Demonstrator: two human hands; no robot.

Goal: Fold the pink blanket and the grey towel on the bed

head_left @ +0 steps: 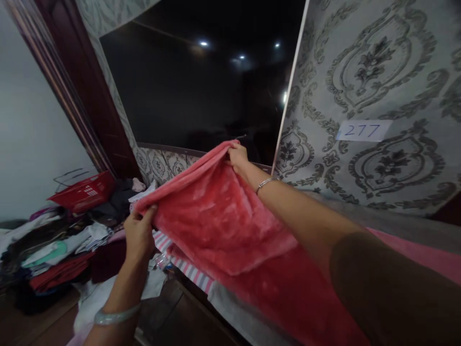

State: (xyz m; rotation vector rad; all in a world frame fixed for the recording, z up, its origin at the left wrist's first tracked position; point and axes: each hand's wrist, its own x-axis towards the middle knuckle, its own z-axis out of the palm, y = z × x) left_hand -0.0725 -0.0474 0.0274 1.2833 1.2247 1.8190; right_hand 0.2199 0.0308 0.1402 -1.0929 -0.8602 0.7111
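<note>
A plush pinkish-red blanket (223, 216) stretches between my hands, its top edge lifted and folded over. My left hand (139, 231) is closed on the blanket's left corner. Farther off, my right hand (238, 157) pinches the other end of that edge, below the television. The rest of the blanket slopes down toward me, over striped pink, grey and white cloth (190, 271) and a grey cloth (237, 312). My right forearm hides part of its right side.
A large dark television (209, 86) hangs on the patterned wall (382, 62), beside a paper label (364, 130) reading 277. At left, heaped clothes (65, 250) lie near a red basket (86, 192). Brown floor (173, 312) shows below.
</note>
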